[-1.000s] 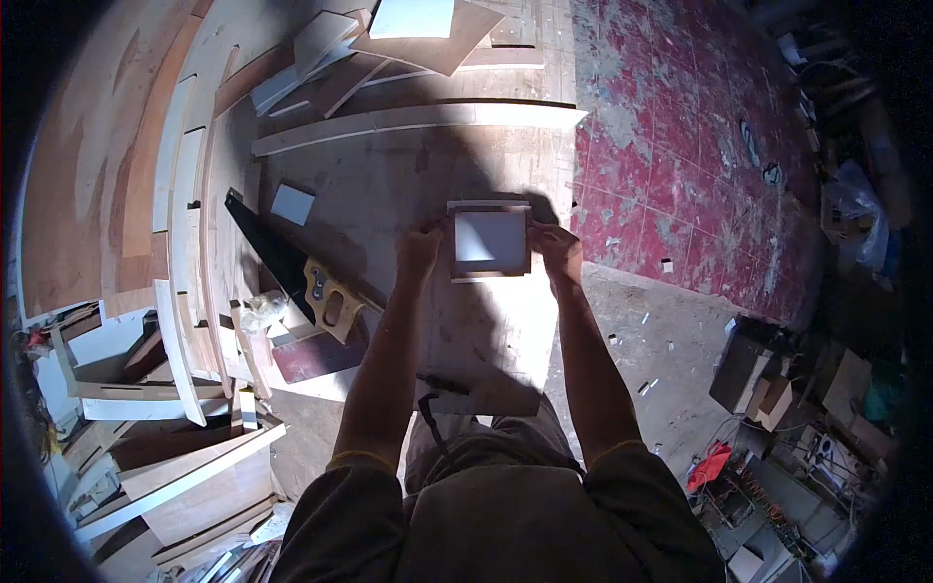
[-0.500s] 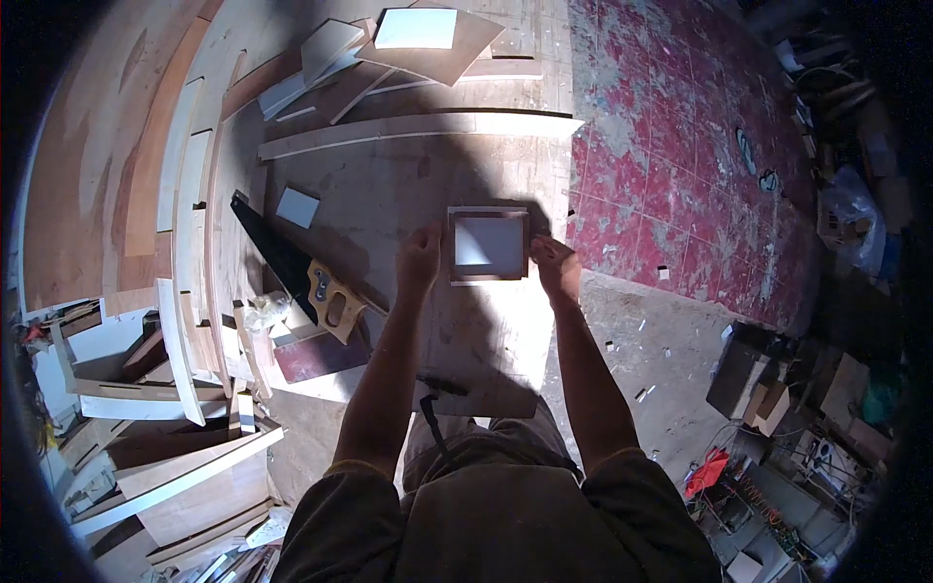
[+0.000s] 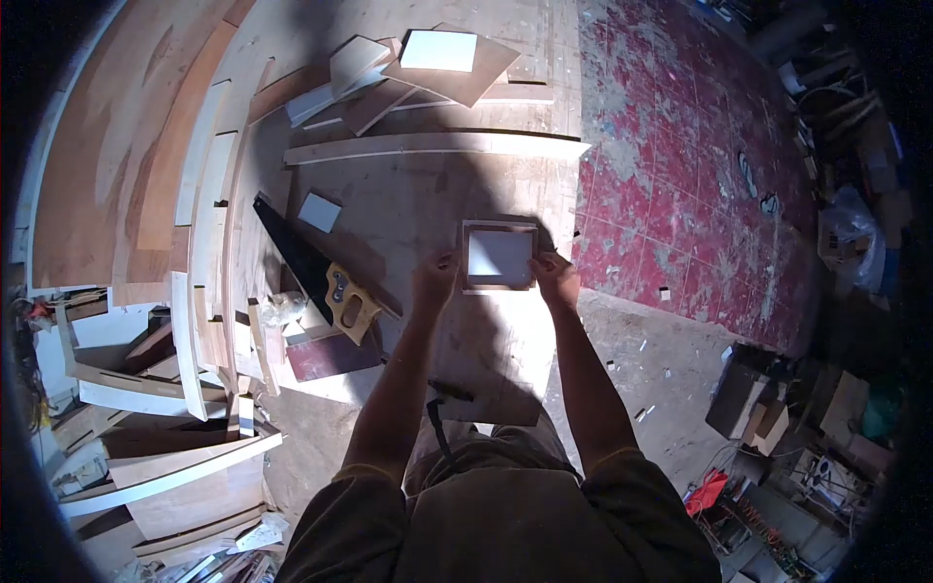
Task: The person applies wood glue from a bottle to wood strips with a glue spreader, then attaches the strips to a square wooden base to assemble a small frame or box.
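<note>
A small rectangular wooden frame (image 3: pixel 500 291) lies on the wooden work surface, with a white panel (image 3: pixel 494 255) inside it. At its right side my right hand (image 3: pixel 557 282) is closed, its thumb and fingers pinching the edge. My left hand (image 3: pixel 433 284) is a little apart from the frame's left side, its fingers curled; whether anything is in them is hidden. A handsaw (image 3: pixel 348 303) with a yellowish handle lies left of my left hand. Nearer my body, a dark tool like a hammer (image 3: pixel 451 391) rests by the near edge.
A long wooden strip (image 3: pixel 437 145) crosses the surface beyond the frame. Thin boards (image 3: pixel 466 78) are piled behind it. A small white piece (image 3: pixel 319 212) lies near the saw. Wood offcuts (image 3: pixel 194 466) crowd the left; worn red flooring (image 3: pixel 671 175) is on the right.
The camera view has shifted, so the bench appears lower and further right. My right hand has come slightly closer over the frame's right edge. My left hand stays beside the frame.
</note>
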Motion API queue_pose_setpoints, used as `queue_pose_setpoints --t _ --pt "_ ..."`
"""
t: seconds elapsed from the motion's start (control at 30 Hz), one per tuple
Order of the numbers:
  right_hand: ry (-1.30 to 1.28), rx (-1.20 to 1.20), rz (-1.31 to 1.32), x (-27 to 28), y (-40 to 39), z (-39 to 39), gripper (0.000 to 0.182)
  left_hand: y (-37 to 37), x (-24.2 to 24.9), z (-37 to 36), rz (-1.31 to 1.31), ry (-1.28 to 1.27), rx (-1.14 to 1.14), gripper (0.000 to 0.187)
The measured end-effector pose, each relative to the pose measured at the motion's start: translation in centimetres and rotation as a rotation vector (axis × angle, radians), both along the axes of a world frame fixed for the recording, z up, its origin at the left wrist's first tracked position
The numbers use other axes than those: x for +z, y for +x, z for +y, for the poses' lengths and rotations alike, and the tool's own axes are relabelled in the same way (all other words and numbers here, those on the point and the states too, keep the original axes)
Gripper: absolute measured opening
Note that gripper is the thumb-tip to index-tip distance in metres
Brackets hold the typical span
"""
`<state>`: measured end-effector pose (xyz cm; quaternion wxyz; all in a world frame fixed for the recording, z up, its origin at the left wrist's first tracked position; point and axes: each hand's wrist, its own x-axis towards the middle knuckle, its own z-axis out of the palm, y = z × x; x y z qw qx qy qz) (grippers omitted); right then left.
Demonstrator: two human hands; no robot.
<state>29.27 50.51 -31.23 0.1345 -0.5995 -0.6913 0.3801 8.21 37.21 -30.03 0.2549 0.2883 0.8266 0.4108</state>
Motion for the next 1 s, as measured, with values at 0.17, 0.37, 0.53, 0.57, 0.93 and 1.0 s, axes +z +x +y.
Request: queue_pose_setpoints --t 0.17,0.37,0.53,0.57,0.93,1.0 --pt "-0.016 -0.021 0.012 0.5 -0.3 -0.2 0.041 0.4 0.4 -0.6 -0.015 -0.038 -0.031 0.025" --pt "-0.011 -0.177 0.162 1.2 2.2 -0.5 0.039 0.3 3.6 -6.0 -0.088 -0.028 0.038 0.027" --pt "0.038 -0.003 0.127 -0.1 6.1 -0.8 0.035 0.8 -2.0 -12.8 -0.350 -0.002 -0.040 0.033" --pt "0.043 0.007 0.124 -0.7 6.7 -0.5 0.035 1.2 -1.6 -13.3 -0.353 0.005 -0.031 0.033" --pt "-0.506 -0.179 0.070 2.6 6.6 -3.0 0.033 2.2 0.6 -14.6 -0.443 0.024 0.053 0.038" --pt "-0.503 -0.162 0.092 2.6 6.7 -3.7 0.034 1.8 0.3 -14.5 -0.448 0.007 0.056 0.038"
